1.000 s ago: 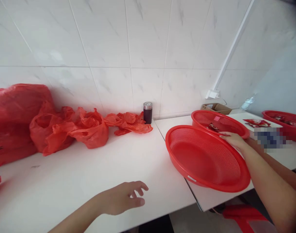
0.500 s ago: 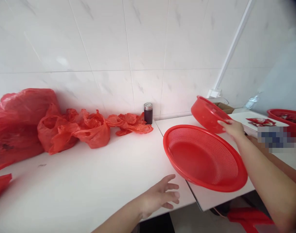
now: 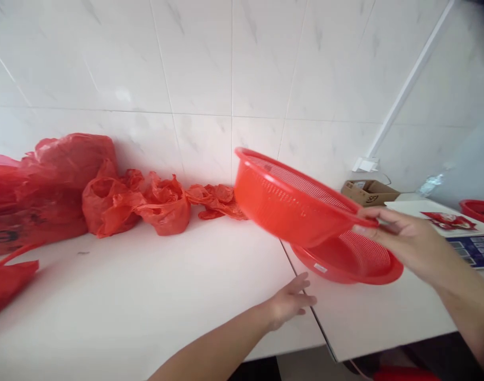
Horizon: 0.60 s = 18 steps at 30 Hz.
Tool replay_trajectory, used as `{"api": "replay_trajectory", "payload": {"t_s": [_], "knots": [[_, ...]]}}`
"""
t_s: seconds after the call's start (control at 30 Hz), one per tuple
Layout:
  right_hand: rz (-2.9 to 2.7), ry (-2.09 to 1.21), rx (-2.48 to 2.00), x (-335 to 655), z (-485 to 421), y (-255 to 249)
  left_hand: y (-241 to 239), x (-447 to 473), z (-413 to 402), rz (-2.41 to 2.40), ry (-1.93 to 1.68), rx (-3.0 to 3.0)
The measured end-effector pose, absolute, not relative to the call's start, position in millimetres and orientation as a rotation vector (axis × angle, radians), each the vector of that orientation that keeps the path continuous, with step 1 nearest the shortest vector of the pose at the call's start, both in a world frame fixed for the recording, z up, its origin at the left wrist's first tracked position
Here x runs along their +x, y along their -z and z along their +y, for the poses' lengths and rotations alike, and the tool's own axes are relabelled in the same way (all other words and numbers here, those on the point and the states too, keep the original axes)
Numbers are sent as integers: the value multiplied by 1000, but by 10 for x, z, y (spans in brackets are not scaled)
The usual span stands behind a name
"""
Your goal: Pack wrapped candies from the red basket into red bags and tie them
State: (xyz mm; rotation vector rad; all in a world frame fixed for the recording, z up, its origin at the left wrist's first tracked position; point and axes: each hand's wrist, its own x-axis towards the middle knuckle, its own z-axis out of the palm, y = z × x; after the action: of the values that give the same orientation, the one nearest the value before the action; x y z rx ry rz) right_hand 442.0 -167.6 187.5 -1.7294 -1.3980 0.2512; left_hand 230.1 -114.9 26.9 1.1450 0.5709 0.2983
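Note:
My right hand pinches the rim of a red mesh basket and holds it tilted in the air, above the seam between two white tables. Under it a larger red basket lies on the right table. My left hand hovers low over the left table's near right corner with its fingers spread, just short of the lower basket and touching nothing.
Crumpled red plastic bags are heaped along the tiled wall at the left. A cardboard box stands at the back right. A scale's keypad, red packets and another red basket are at the far right.
My right hand lifted the smaller basket off the right table and carried it left and up over the larger one. My left hand slid right toward the table corner. The view shifted rightward.

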Motion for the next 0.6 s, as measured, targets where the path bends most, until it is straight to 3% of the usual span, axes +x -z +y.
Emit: {"api": "replay_trajectory", "payload": {"t_s": [0.23, 0.6], "knots": [[-1673, -567, -1567, 4072, -1896, -1496, -126, 1101, -1091, 771, -636, 1007], [-1763, -505, -1833, 4022, -1674, -1052, -15, 105, -1293, 1200, -1020, 787]]}}
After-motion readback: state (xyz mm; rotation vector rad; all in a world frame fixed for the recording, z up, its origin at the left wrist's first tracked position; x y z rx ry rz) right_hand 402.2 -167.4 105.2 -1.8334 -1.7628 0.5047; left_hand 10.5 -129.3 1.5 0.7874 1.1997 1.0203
